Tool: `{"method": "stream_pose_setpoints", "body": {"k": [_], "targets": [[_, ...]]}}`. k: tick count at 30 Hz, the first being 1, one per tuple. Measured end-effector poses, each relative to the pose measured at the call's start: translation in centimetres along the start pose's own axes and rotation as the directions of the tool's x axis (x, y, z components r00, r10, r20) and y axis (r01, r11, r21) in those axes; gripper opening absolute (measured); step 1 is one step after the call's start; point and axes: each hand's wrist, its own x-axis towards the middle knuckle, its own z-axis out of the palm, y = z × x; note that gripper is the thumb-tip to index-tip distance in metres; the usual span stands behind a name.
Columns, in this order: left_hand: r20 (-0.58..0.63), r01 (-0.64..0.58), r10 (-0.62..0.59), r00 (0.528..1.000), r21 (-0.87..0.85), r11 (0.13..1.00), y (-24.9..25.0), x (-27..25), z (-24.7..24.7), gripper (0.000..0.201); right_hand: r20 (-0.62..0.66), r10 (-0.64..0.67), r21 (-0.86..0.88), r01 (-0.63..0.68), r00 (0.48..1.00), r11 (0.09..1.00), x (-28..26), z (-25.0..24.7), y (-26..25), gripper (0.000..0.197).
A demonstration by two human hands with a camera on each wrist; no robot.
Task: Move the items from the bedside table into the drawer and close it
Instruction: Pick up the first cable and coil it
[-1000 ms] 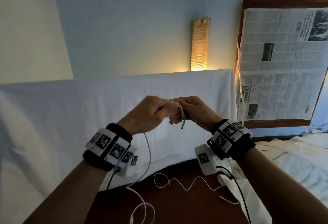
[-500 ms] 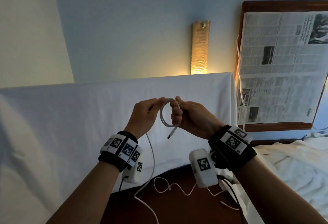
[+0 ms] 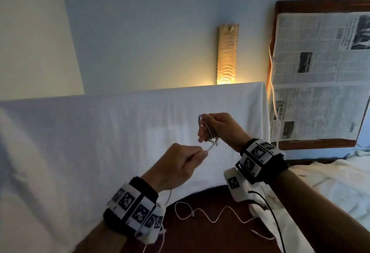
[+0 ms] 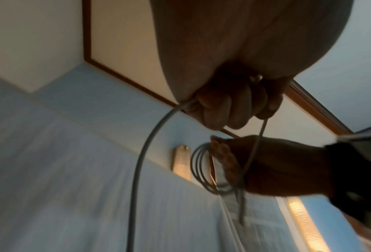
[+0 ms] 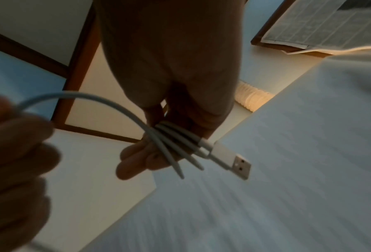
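Observation:
A white USB cable (image 3: 208,130) is held up in front of a white sheet. My right hand (image 3: 217,127) grips several wound loops of the cable (image 5: 173,136), and the USB plug (image 5: 234,161) sticks out below the fingers. Lower and to the left, my left hand (image 3: 180,164) pinches the cable's loose run (image 4: 150,139), which passes through the fist and hangs down. The loops (image 4: 199,168) show beside the right hand in the left wrist view. A second thin white cable (image 3: 210,213) lies on the dark wooden table (image 3: 200,236) below.
A white sheet (image 3: 100,132) hangs over something behind the table. A lit wall lamp (image 3: 227,54) glows above it. Newspaper (image 3: 320,72) covers a wood-framed panel at the right. Crumpled white bedding (image 3: 330,188) lies at the lower right.
My left hand has dropped down and left from the right hand, drawing a length of cable with it. The right hand has risen slightly and now holds more loops.

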Motion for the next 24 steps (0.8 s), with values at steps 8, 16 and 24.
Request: {"method": "stream_pose_setpoints", "body": {"k": [8,16,24], "targets": [[-0.309,0.031,0.047,0.95,0.243,0.97,-1.6,4.7,-6.4,0.039,0.114,-0.037,0.223,0.011,0.993,0.975,-1.5,1.4,0.2,0.035],[-0.427,0.101,-0.071,0.902,0.049,0.994,-5.6,3.5,-3.0,0.041,0.26,0.052,0.575,-0.198,0.964,0.794,-1.5,1.7,-2.0,0.034],[-0.138,0.296,-0.279,0.95,0.121,0.948,-8.7,-3.7,3.7,0.03,-0.036,0.093,0.614,-0.052,0.995,0.788,0.8,-1.4,-1.9,0.033]]}}
